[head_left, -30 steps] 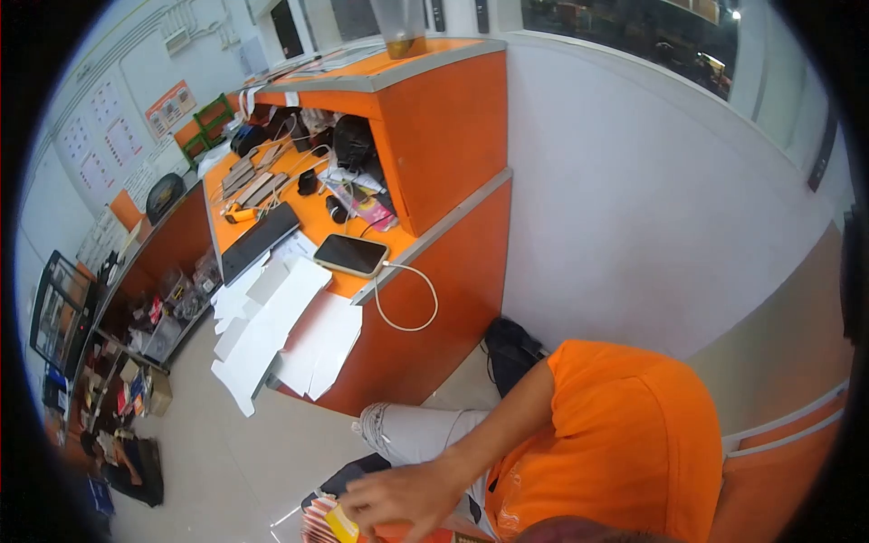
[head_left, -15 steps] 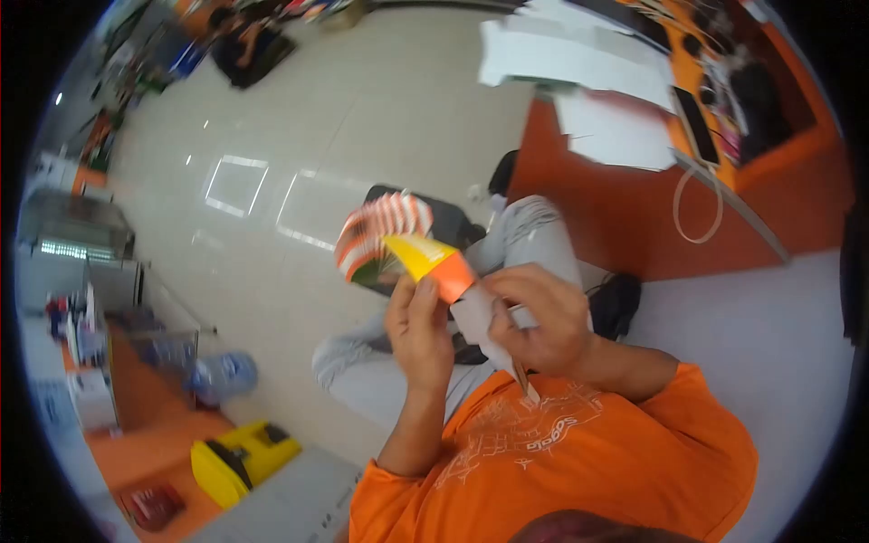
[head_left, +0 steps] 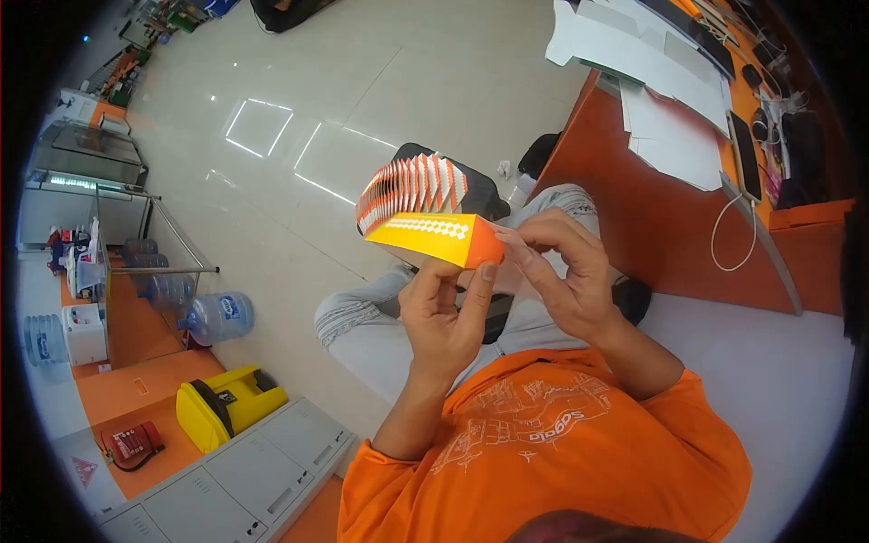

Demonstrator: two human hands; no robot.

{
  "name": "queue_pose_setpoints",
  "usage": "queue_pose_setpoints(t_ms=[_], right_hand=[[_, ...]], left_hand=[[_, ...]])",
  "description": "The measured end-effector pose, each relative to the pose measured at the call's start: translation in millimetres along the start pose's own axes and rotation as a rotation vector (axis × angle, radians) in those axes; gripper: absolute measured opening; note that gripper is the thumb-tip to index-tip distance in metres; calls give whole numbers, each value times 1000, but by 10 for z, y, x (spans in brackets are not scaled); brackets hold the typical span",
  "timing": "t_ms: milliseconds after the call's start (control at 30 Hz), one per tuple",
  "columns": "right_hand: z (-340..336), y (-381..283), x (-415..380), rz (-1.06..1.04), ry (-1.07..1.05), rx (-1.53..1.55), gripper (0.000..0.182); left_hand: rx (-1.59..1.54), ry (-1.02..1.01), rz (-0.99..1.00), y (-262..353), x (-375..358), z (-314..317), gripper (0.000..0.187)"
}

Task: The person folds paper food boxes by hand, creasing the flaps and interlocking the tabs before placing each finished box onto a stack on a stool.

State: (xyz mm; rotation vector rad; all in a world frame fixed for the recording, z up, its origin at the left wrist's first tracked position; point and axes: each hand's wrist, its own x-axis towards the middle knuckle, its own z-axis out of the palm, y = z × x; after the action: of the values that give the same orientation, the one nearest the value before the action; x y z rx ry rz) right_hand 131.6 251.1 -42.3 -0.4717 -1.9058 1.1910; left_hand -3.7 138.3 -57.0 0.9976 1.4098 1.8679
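Observation:
A folded card piece [head_left: 421, 233], with a long yellow panel, white diamond pattern and orange end, is held up in front of my lap. My left hand [head_left: 445, 312] grips it from below, thumb on the orange end. Bent over that end, my right hand [head_left: 570, 276] has its thumb and fingers closed on a pale edge or flap of the same piece. Just behind the card, a row of closely nested orange-and-white folded pieces [head_left: 416, 185] fans out in a curve. It rests on or against a dark object [head_left: 484, 195], partly hidden.
An orange desk [head_left: 588, 163] on the right bears white papers [head_left: 674, 145], a phone [head_left: 745, 154] and a cable loop [head_left: 715, 240]. To the left are water jugs [head_left: 217, 317], a yellow bin [head_left: 226, 407] and a grey cabinet [head_left: 262, 471]. Glossy tile floor [head_left: 344, 63] spreads ahead.
The card piece has turned, so its yellow panel now lies lengthwise to the left. Its pale part no longer hangs toward my shirt. My right hand has shifted slightly, and the camera view has moved.

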Motion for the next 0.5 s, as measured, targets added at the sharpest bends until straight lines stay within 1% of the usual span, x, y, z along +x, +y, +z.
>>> queue_pose_setpoints(t_ms=[133,200,333,400,433,500], right_hand=[[-3,39,77,-45,-26,91,18],[-26,-11,100,-115,-31,65,16],[-31,-50,128,-103,-41,95,13],[-51,-60,157,-116,-81,145,12],[-61,-82,168,-115,-82,144,12],[-79,-136,193,-124,-105,57,12]], left_hand=[[87,16,11,62,29,-59,17],[162,-19,79,83,31,-96,14],[144,-56,101,171,70,-105,13],[35,-76,64,169,68,-120,14],[34,-75,64,166,62,-136,14],[-158,-119,-7,163,51,-178,18]])
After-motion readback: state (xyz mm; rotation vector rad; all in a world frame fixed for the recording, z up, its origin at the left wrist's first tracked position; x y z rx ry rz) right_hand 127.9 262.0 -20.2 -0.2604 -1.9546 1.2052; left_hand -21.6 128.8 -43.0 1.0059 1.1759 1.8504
